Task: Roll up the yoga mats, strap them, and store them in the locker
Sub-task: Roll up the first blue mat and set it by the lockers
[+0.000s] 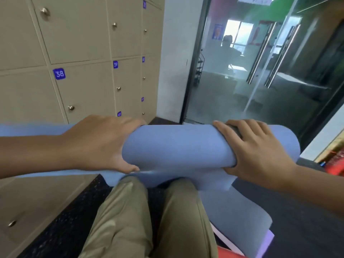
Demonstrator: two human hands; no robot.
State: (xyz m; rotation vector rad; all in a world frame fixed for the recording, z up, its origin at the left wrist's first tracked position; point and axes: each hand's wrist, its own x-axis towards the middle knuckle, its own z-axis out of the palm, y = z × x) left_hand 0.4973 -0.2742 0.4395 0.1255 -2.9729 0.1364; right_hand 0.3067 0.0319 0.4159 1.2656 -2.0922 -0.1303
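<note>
Background, non-task stuff
Glass door (260, 71) right of white pillar (175, 58); seated person (228, 46) visible through it; khaki trousers (126, 216) below, dark speckled floor (61, 226) lower left.

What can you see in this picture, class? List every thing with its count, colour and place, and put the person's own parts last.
yoga mat: one, blue, rolled, held across the lap.
strap: one, dark, round the mat under the right fingers.
lockers: many, beige, wall on the left, all shut.
number plates: several, blue, on locker doors; 38 and 39 readable.
knobs: several, metal, on locker doors.
glass doors: transparent, ahead on the right.
floor: dark, speckled, below.
trousers: olive, bottom centre.
left hand: grips the roll.
right hand: grips the roll at the strap.
</note>
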